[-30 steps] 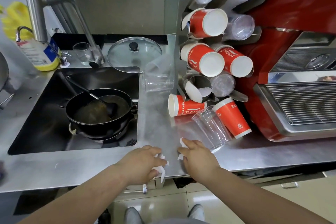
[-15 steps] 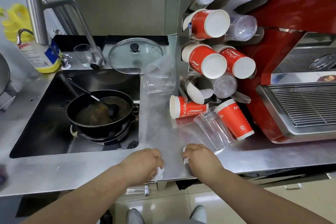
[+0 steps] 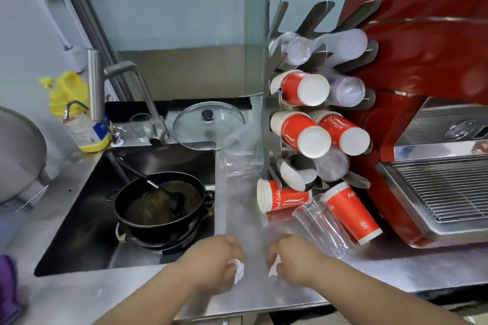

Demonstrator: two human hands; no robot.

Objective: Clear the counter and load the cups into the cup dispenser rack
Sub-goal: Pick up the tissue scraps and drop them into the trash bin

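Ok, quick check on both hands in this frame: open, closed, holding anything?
Left hand: closed, gripping a scrap of white paper.
Right hand: closed, gripping another white paper scrap.

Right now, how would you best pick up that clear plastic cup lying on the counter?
Grip the clear plastic cup around its side wall near the middle, coming from above. It lies tilted against the red paper cup, open mouth toward the rack, so its upper side is free, and the right hand is nearest.
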